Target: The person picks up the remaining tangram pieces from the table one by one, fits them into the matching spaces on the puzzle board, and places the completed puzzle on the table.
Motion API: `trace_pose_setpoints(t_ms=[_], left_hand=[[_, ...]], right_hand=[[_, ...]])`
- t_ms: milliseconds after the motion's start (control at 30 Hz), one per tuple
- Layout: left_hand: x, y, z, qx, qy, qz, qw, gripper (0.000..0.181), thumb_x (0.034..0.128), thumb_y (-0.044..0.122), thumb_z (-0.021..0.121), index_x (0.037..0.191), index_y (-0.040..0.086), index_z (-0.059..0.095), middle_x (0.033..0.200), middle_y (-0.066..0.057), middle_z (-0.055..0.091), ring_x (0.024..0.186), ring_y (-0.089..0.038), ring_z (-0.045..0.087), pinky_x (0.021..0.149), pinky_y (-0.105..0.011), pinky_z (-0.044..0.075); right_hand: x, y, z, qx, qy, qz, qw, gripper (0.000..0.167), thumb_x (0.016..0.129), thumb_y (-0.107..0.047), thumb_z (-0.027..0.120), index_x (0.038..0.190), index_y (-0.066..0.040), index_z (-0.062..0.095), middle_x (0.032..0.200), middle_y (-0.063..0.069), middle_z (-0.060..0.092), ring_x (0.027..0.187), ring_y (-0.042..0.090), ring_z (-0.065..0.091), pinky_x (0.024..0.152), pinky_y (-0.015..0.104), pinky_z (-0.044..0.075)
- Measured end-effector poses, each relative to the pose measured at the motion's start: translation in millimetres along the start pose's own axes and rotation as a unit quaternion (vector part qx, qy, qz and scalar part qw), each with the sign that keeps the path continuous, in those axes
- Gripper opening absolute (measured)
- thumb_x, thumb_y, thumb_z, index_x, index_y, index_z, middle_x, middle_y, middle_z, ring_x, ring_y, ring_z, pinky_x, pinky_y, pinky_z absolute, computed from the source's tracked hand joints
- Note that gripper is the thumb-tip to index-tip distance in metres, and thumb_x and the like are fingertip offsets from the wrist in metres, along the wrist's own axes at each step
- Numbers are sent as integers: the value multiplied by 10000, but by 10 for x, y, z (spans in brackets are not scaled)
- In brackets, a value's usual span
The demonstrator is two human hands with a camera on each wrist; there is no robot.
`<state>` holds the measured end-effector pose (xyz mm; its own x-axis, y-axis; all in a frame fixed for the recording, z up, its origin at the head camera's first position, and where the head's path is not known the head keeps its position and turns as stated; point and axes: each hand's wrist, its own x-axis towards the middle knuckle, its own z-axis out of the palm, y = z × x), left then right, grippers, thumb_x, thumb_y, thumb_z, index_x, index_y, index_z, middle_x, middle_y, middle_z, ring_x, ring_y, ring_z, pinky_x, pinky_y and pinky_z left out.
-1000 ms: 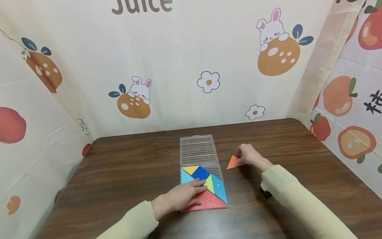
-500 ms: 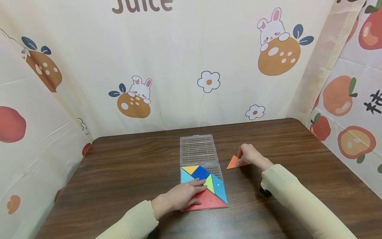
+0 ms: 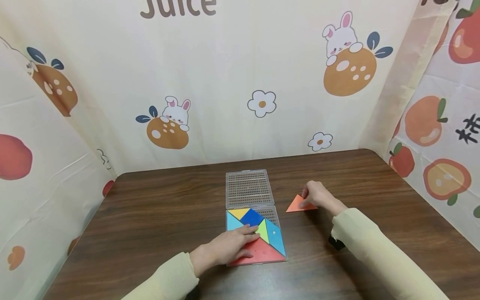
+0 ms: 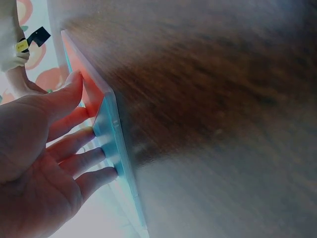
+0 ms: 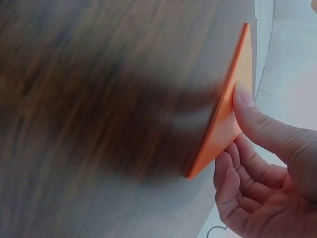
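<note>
An open clear plastic tangram case point(image 3: 249, 189) lies on the table. Its near half holds a red triangle point(image 3: 266, 252), a blue square point(image 3: 252, 217), a yellow piece point(image 3: 239, 213), a lime green triangle point(image 3: 264, 231) and light blue pieces point(image 3: 276, 238). My left hand point(image 3: 225, 245) rests on these pieces with fingers spread, hiding part of them; its thumb touches the red one in the left wrist view. To the right of the case, my right hand point(image 3: 315, 195) pinches an orange triangle tangram piece point(image 5: 223, 130), thumb on its face and fingers at its edge.
The dark wood table point(image 3: 165, 216) stretches out on both sides of the case. A printed curtain point(image 3: 221, 125) stands along the table's back edge and both sides. Part of the case's grid floor point(image 3: 271, 213) shows beside the blue square.
My right hand has shifted slightly right with the orange triangle, and more of the triangle shows. The left hand and the case look the same.
</note>
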<state>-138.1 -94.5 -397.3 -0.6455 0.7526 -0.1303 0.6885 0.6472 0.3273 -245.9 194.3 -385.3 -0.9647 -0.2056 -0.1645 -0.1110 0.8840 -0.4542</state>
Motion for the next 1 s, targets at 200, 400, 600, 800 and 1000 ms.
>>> trace_pose_setpoints(t_ms=[200,400,600,800,1000], left_hand=[[-2,-10,22,44,48,52,10000,507,836,333,591,1283,115,489,1363,-32,389,1242,-231,354,924,-312,388],[4,-12,32,38,45,46,10000,501,843,332,582,1285,116,486,1368,-30,382,1247,-231,345,933,-320,379],[5,-13,33,68,59,53,9999,504,844,330,583,1288,114,482,1372,-34,377,1248,-234,344,934,-319,378],[7,-4,27,97,45,37,9999,505,843,332,583,1289,119,481,1373,-26,375,1248,-228,344,934,-307,378],[2,4,21,119,41,25,9999,504,841,339,584,1285,121,486,1370,-24,379,1245,-226,349,933,-304,380]], right_hand=[[-32,20,-33,38,55,-33,10000,204,656,-114,782,684,-32,597,659,38,524,609,178,463,545,281,405],[-58,59,-61,143,30,-103,9998,166,683,-112,761,666,-38,613,628,16,539,576,148,470,516,261,410],[-89,75,-92,431,9,-49,9991,153,709,-101,738,645,-28,621,590,9,557,535,114,496,491,241,427],[-120,90,-95,1002,-90,58,9949,134,746,-35,694,662,10,599,610,44,576,518,113,563,493,249,494],[-139,117,-101,1274,-197,122,9916,120,763,-21,674,687,26,594,611,52,584,519,121,585,509,273,512]])
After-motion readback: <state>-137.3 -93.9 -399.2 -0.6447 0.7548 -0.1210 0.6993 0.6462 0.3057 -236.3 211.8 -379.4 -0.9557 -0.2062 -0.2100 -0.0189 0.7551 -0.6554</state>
